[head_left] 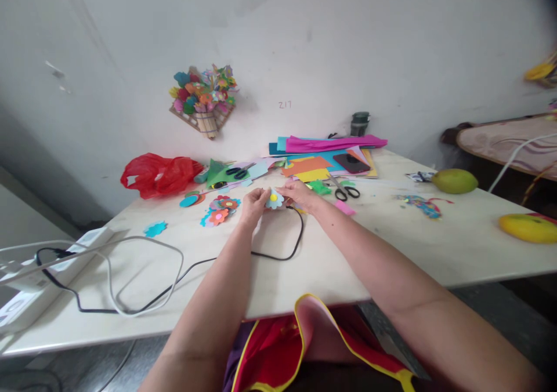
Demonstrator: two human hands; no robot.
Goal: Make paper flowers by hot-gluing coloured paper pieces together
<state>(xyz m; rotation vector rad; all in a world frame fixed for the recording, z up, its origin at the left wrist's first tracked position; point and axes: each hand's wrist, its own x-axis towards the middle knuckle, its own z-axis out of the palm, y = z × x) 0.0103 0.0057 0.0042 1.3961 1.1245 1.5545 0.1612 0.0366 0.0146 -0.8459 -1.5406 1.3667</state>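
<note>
A light blue paper flower (274,199) with a yellow centre is held up between my two hands, just above the table. My left hand (256,204) pinches its left edge, fingers closed. On the other side, my right hand (298,195) grips the flower's right edge with thumb and fingers together. To the left lies a small pile of paper flowers (219,216) in red, orange and blue. A single blue paper flower (155,228) rests farther left, and blue paper circles (190,200) lie behind it.
Scissors (346,192) and coloured paper sheets (308,166) lie behind my hands. A black cable (278,258) loops under my arms toward the power strip (47,287). A red plastic bag (161,174) stands back left; mangoes (455,181) lie right.
</note>
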